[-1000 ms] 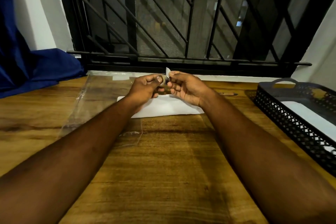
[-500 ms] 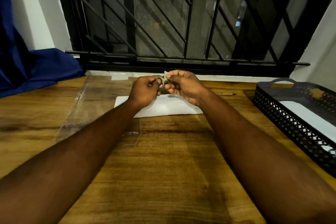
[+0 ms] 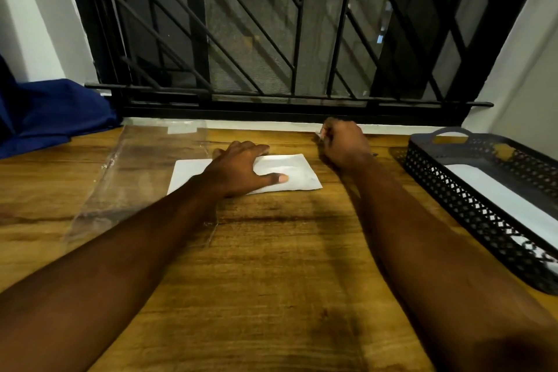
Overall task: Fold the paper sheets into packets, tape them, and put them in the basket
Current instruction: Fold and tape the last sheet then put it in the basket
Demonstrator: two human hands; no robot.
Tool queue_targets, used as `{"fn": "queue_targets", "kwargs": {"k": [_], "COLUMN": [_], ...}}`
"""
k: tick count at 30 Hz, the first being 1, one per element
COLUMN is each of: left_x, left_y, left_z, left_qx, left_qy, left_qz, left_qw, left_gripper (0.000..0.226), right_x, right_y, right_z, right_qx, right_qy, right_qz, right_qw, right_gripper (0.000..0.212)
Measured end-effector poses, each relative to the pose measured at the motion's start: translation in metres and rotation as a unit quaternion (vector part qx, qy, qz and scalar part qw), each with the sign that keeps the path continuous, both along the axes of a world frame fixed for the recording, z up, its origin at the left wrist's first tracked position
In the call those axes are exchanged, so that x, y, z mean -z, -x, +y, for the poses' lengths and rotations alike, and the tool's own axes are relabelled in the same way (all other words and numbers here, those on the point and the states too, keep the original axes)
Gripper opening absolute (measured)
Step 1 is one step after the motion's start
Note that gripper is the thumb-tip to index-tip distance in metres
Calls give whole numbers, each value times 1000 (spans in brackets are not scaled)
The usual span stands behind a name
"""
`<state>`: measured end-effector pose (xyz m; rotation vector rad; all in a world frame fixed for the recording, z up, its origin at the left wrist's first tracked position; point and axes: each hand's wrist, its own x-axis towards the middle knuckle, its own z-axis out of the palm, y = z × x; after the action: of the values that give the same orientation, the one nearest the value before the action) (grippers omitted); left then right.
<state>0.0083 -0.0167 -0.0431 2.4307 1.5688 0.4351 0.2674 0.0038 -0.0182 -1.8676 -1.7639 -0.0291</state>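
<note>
A white folded paper packet [image 3: 290, 172] lies flat on the wooden table, in the middle toward the far edge. My left hand [image 3: 238, 170] rests on it with fingers spread and thumb out. To the packet's right, my right hand [image 3: 344, 145] is curled, pinching something small and pale, which looks like a piece of tape [image 3: 320, 135], at its fingertips. The black perforated basket [image 3: 471, 208] stands at the right with white paper [image 3: 507, 202] inside it.
A clear plastic sheet [image 3: 136, 178] lies on the table at the left, partly under the packet. Blue cloth [image 3: 51, 115] is bunched at the far left. A black window grille [image 3: 271, 39] runs along the table's far edge.
The hands, held together above the packet working a small piece, have parted. My left hand dropped flat onto the packet and my right hand moved right with the piece.
</note>
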Motion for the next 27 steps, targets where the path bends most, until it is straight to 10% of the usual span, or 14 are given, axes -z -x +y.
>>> {"fn": "queue_targets", "kwargs": {"k": [8, 27], "left_x": [-2, -1], "left_y": [-2, 5], "left_z": [3, 13], "left_qx": [15, -9], "left_qy": [-2, 24], "left_qz": [-26, -119], "left_qw": [1000, 993], "left_gripper": [88, 94], "right_x": [10, 5], "right_y": [-2, 25], "right_z": [6, 0], "right_qx": [-10, -21], "right_qy": [2, -5], "right_qz": [-35, 334], "right_qw": [999, 942], "right_gripper": [14, 6]}}
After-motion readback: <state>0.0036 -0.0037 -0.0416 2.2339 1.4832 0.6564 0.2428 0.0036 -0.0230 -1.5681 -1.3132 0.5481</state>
